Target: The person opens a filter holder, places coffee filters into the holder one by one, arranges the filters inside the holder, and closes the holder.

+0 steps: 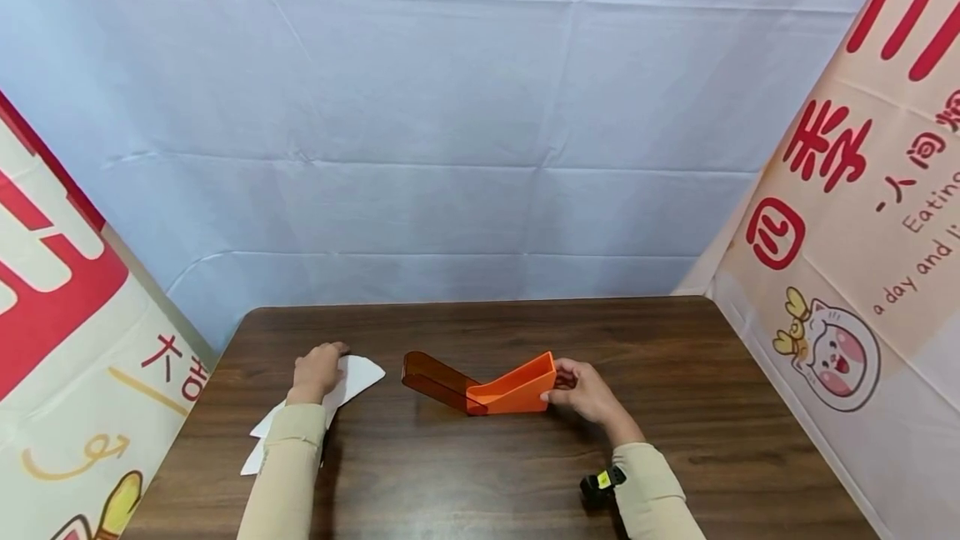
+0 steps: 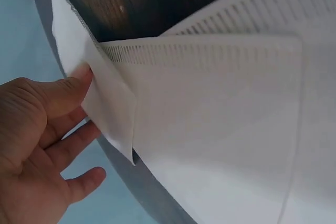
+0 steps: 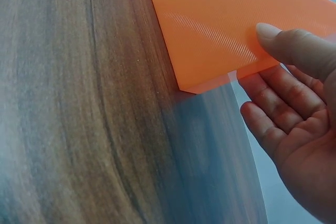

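Note:
On the left of the table, my left hand [image 1: 317, 372] pinches the edge of a white paper coffee filter [image 1: 358, 377] between thumb and fingers. Several such filters, fanned and overlapping, show ribbed crimped seams in the left wrist view, where the pinched paper [image 2: 107, 95] bends up. Near the middle stands an orange filter box [image 1: 525, 390], its translucent brown lid [image 1: 433, 379] swung out to the left. My right hand [image 1: 588, 394] grips the box's right end, thumb on the near side wall [image 3: 210, 30] and fingers round the end.
The dark wood-grain table [image 1: 420, 473] has rounded far corners. Behind it hangs a pale creased cloth [image 1: 420, 148]; printed cloths flank it at the left [image 1: 82, 332] and right [image 1: 832, 257]. A small black device [image 1: 597, 486] sits at my right wrist.

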